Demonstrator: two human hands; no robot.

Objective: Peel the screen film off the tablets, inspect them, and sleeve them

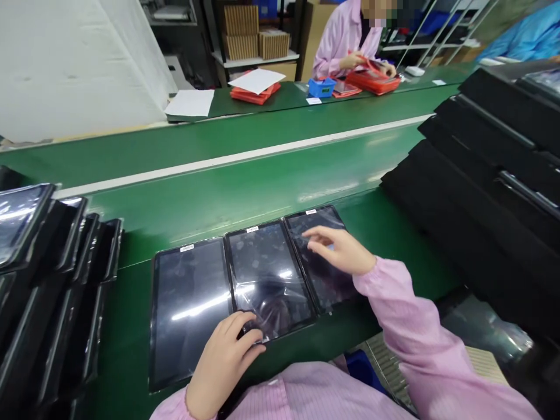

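Three dark tablets lie side by side on the green bench, each with a small white label at its top edge. My left hand [230, 356] rests at the near edges of the left tablet [188, 309] and the middle tablet [269, 268], fingers bent and slightly apart. Over the right tablet [312, 262] is my right hand [339, 248], its fingers apart with nothing in them; whether the fingertips touch the screen I cannot tell. Clear film with wrinkles and glare covers the middle tablet.
Stacked tablets [56, 280] rise at the left. A tall pile of black sheets and tablets [494, 163] leans at the right. Beyond a low green divider [262, 169], a person in pink [345, 35] handles a red pouch [374, 79] beside a blue bin [321, 87].
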